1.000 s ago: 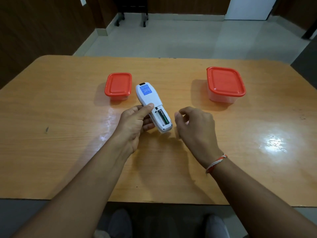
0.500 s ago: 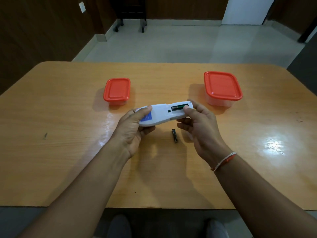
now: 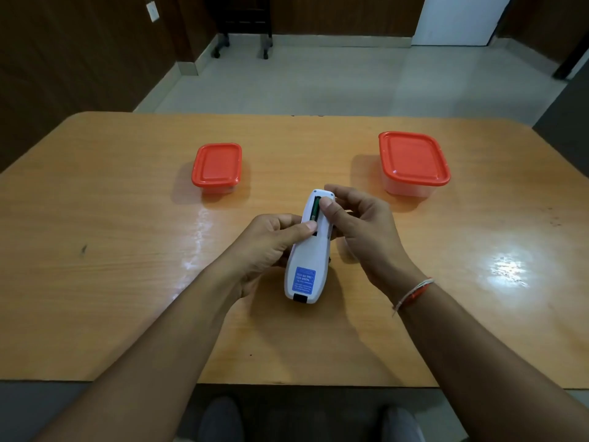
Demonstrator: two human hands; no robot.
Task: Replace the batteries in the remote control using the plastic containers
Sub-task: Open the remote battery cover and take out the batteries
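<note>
A white remote control point(image 3: 307, 260) lies back side up between my hands, its blue label towards me and its open battery bay at the far end. A green battery point(image 3: 315, 209) sits in the bay. My left hand point(image 3: 271, 240) grips the remote's left side with the thumb across its back. My right hand point(image 3: 357, 221) holds the far end, thumb pressed at the bay beside the battery. A small red-lidded container point(image 3: 216, 165) stands at the far left, a larger red-lidded container point(image 3: 412, 159) at the far right. The loose battery on the table is hidden behind the remote.
The wooden table point(image 3: 111, 266) carries only these things, with bare surface on both sides of my arms. Beyond its far edge lies a tiled floor with chair legs point(image 3: 242, 46) and a white door point(image 3: 459, 17).
The remote has been swung round from pointing sideways to pointing away from me, with the battery bay now at the far end. Both hands stayed on it.
</note>
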